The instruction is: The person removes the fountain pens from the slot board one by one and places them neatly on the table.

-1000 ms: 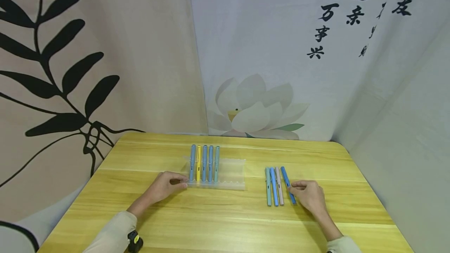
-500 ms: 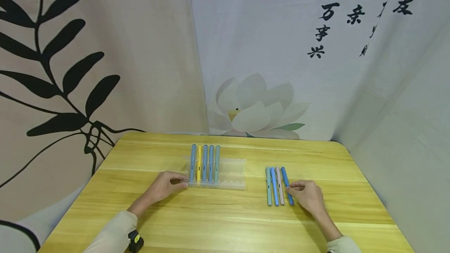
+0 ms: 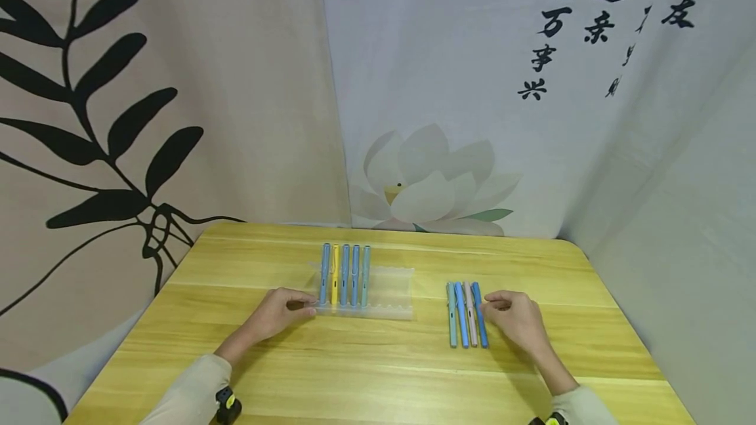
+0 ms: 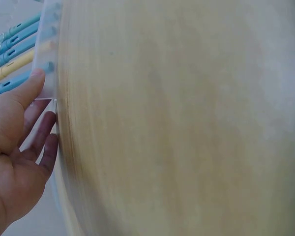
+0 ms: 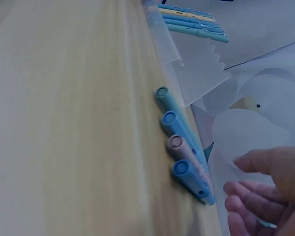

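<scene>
In the head view, my left hand (image 3: 280, 313) pinches the near left corner of a clear plastic pen holder (image 3: 390, 290). Its thumb lies on the holder's edge in the left wrist view. Standing side by side in the holder's left part are blue pens, a yellow pen (image 3: 335, 274) and a green pen (image 3: 365, 277). To the right, a green pen (image 3: 451, 313), a blue pen (image 3: 461, 313), a pinkish-grey pen (image 3: 470, 313) and a darker blue pen (image 3: 480, 313) lie in a row. Just right of that row is my right hand (image 3: 520, 320), holding nothing, thumb and fingers apart in the right wrist view.
Everything rests on a yellow wood-grain table (image 3: 354, 372). A printed curtain (image 3: 443, 84) hangs behind the table's far edge. Bare wood lies between the holder and the loose pens. The holder's right part holds no pens.
The darker blue pen has swung from slanting to nearly parallel, against the pinkish-grey pen. My right hand has let go of it and lifted slightly away. The left hand stays put.
</scene>
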Demonstrator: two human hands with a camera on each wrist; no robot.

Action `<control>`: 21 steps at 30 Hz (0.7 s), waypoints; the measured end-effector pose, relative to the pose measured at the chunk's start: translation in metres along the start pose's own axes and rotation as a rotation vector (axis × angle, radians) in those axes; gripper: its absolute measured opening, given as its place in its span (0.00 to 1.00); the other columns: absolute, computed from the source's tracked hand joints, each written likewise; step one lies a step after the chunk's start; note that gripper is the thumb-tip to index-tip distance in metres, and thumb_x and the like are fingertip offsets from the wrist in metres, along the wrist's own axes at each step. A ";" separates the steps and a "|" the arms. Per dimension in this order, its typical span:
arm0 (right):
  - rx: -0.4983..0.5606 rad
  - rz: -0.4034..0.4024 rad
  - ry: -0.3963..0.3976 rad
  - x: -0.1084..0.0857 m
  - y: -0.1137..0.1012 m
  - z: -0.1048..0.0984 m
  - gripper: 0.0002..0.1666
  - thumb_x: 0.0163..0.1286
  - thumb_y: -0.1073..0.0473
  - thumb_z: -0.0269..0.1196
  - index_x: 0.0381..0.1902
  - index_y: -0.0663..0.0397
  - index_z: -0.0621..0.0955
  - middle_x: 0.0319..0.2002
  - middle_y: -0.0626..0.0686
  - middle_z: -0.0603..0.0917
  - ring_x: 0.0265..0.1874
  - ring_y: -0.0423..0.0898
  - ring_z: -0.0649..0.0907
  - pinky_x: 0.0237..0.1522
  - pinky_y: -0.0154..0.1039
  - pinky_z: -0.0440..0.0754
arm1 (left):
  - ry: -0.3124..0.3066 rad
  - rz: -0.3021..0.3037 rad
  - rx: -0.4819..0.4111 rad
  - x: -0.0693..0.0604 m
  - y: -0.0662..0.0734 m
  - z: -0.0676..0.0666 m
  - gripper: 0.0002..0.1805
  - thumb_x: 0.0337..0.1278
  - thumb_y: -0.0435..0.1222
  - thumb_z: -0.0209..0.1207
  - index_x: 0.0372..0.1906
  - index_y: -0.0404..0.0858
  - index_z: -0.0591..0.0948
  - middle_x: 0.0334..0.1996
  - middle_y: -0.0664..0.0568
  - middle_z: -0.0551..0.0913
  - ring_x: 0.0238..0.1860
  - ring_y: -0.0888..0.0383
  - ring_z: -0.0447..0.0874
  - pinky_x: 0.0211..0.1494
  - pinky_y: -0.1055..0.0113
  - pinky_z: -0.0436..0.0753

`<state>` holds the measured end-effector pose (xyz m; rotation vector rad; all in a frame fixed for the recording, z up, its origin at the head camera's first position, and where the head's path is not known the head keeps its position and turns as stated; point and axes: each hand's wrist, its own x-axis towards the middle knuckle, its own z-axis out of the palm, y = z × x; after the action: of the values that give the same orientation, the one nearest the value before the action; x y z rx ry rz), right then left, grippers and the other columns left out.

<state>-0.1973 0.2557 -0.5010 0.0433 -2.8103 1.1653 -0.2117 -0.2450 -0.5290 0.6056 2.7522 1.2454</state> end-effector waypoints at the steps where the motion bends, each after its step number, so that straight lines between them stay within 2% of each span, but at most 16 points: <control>1: 0.006 -0.015 -0.003 0.001 -0.002 0.000 0.15 0.67 0.55 0.72 0.48 0.59 0.88 0.37 0.51 0.90 0.37 0.46 0.88 0.39 0.43 0.87 | 0.001 -0.003 0.002 0.000 0.000 0.000 0.18 0.66 0.44 0.66 0.54 0.39 0.88 0.51 0.49 0.89 0.51 0.51 0.87 0.54 0.56 0.87; 7: 0.028 -0.079 -0.014 0.010 -0.015 0.002 0.18 0.69 0.55 0.71 0.51 0.61 0.87 0.39 0.52 0.90 0.39 0.48 0.88 0.39 0.41 0.87 | 0.003 -0.002 0.014 0.001 -0.001 0.000 0.18 0.66 0.45 0.66 0.54 0.39 0.88 0.51 0.49 0.89 0.51 0.52 0.87 0.54 0.55 0.87; 13: 0.082 -0.129 -0.022 0.014 -0.029 0.009 0.18 0.68 0.55 0.71 0.52 0.59 0.87 0.39 0.51 0.90 0.39 0.48 0.87 0.37 0.36 0.86 | 0.003 -0.007 0.009 0.001 -0.002 0.000 0.17 0.66 0.44 0.67 0.54 0.40 0.88 0.51 0.49 0.89 0.52 0.50 0.87 0.55 0.52 0.86; 21: 0.151 -0.225 -0.018 0.020 -0.049 0.026 0.18 0.68 0.53 0.72 0.52 0.53 0.88 0.40 0.48 0.91 0.37 0.44 0.87 0.40 0.36 0.86 | 0.005 0.000 -0.006 0.000 -0.002 0.001 0.16 0.66 0.43 0.67 0.53 0.40 0.88 0.51 0.49 0.89 0.53 0.49 0.87 0.55 0.53 0.86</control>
<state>-0.2158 0.2030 -0.4826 0.3727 -2.6403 1.3227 -0.2124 -0.2455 -0.5309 0.6031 2.7517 1.2559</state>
